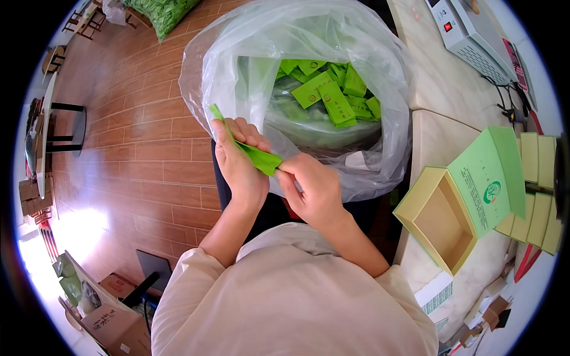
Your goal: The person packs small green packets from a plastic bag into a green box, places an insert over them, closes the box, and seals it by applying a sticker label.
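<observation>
Drop risk: green pkt [256,156] near bag [222,65]
L hand [242,175] cupped round it, R hand [316,187] clamped on end; slack cup might slip.

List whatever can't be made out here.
All in the head view:
- Inside of the held green packet: its surface hides it.
- Bottom of the plastic bag: hidden by packets, folds.
- Fine print on the box lid: too small.
- Green sack: cut off by the top edge.

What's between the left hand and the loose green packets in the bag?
Only crumpled clear film, the side of the plastic bag, shows between the left hand and the loose green packets, per the head view.
</observation>
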`<state>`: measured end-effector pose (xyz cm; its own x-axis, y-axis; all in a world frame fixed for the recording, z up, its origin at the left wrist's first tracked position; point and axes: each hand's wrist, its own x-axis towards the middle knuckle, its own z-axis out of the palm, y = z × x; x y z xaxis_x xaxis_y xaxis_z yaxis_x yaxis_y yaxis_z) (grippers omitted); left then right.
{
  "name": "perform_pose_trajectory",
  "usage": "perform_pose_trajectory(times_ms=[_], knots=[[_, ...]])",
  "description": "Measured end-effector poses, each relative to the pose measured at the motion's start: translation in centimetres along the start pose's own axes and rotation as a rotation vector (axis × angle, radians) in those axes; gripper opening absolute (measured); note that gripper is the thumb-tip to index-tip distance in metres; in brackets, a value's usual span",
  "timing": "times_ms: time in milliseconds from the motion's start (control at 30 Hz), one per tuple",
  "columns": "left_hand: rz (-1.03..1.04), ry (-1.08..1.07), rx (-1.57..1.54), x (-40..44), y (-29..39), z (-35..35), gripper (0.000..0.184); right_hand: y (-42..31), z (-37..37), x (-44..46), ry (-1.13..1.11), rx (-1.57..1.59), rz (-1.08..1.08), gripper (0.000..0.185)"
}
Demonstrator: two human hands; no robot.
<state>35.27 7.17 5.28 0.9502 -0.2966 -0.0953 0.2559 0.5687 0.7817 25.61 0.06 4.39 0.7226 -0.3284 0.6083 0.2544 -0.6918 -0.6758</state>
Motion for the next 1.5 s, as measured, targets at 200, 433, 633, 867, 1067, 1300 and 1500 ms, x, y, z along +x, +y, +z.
perform_pose_trajectory(times_ms=[200, 433, 633, 867, 1067, 1300, 1500], knots=[[0.063, 0.015, -0.097, 1.1, 0.3, -1.2, 0.046, -0.8, -0.7, 0.3, -0.132, 0.293, 0.53, 0.012], [0.133, 0.01, 0.066, 0.5, 0.3, -0.9, 0.051, 0.3, 0.5, 1.2, -0.156, -0.091, 0.116, 0.019], [0.133, -0.347, 0.263, -0.5, -0.4, -2.1, 0.049, 1.6, 0.9, 1.5, -0.132, -0.053, 0.106, 0.023], [-0.013, 0.016, -0.028, 1.7, 0.5, -2.2, 0.049, 0.5, 0.6, 0.5, -0.172, 0.1, 0.259, 0.018], [0.077, 0.02, 0.037, 1.3, 0.8, -2.0, 0.051, 0.1, 1.1, 0.6, -0.218, 0.039, 0.214, 0.018], [0.239, -0.07, 0.088, 0.5, 0.7, -2.5, 0.052, -0.7, 1.7, 0.8, -0.242, -0.037, 0.221, 0.019], [0.273, -0.231, -0.102, 1.0, -0.1, -3.3, 0.053, -0.6, 3.2, -0.5, -0.182, 0.491, 0.637, 0.021]])
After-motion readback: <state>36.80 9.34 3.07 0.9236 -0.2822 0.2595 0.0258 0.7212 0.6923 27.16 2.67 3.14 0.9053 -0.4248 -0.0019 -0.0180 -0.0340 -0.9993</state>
